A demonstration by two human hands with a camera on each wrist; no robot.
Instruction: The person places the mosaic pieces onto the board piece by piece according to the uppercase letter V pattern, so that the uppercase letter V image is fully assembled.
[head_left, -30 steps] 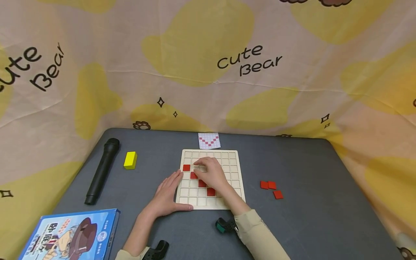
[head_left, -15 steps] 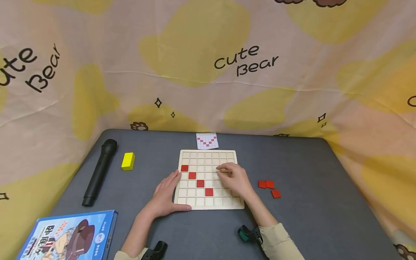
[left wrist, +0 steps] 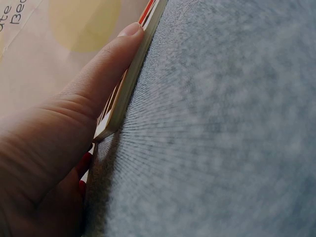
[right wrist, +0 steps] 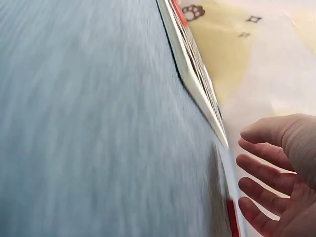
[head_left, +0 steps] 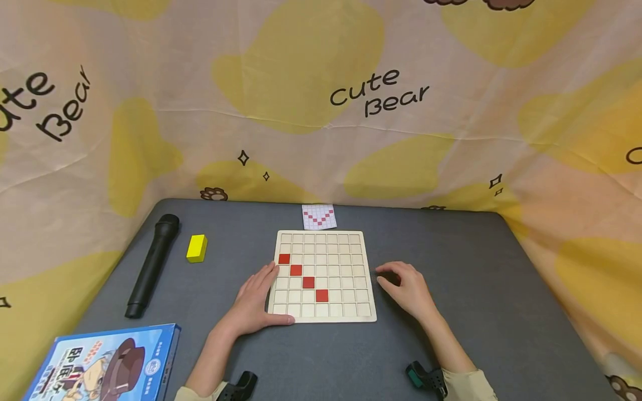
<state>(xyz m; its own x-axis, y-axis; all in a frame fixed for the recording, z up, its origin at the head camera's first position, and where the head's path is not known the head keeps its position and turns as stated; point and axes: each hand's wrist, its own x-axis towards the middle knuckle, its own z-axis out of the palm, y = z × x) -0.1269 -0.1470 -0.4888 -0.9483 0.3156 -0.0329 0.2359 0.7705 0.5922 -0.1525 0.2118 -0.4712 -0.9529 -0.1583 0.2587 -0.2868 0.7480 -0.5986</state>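
Observation:
A pale gridded board point(head_left: 346, 282) lies on the grey table, with several red square tiles point(head_left: 308, 282) in a diagonal line on its left half. My left hand point(head_left: 254, 303) rests against the board's left side, thumb along the front edge; the left wrist view shows the thumb point(left wrist: 106, 64) on the board's rim. Off the board's right side is my right hand point(head_left: 408, 288), fingers loosely bent, thumb and index finger apart with nothing between them. It hides the loose tiles on that side in the head view; a red tile point(right wrist: 232, 218) shows below its fingers in the right wrist view.
Behind the board lies a small pattern card point(head_left: 319, 217) with a red V of squares. To the left are a yellow block point(head_left: 197, 248), a black microphone point(head_left: 152, 267) and a blue box point(head_left: 102, 362). A printed cloth point(head_left: 281, 111) hangs behind the table.
My right hand has moved from over the board to its right side, above where the loose red tiles lay. The left hand stays at the board, and the tiles on the board look the same.

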